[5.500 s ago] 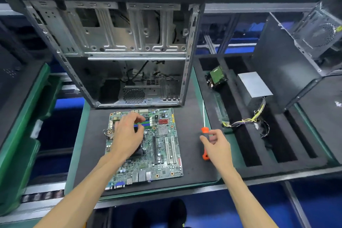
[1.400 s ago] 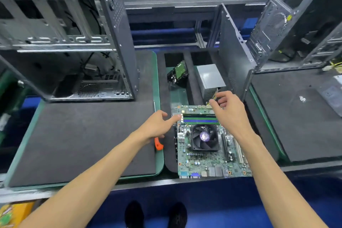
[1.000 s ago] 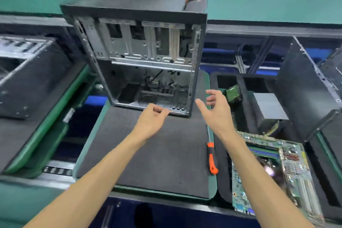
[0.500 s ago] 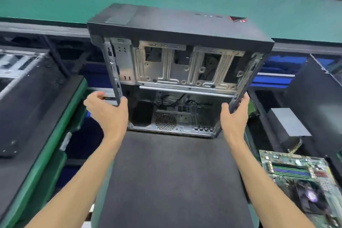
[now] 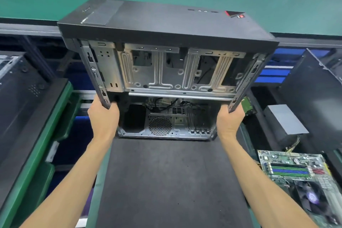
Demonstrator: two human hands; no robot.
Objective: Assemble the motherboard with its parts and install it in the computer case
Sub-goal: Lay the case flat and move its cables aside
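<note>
Both hands, left hand (image 5: 103, 116) and right hand (image 5: 229, 122), grasp the open computer case (image 5: 166, 72) at 12 o'clock, apparently repositioning it; motherboard (image 5: 296, 176) waits at 4 o'clock for installation.

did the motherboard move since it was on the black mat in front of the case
Yes. The motherboard now lies right of the black mat, off it.

Both hands, earlier on the motherboard (image 5: 303, 181) and near the screwdriver, now grip the case (image 5: 166, 68): left hand (image 5: 103, 118) on its left edge, right hand (image 5: 229, 122) on its right. The motherboard now lies right of the mat (image 5: 170, 181).
</note>
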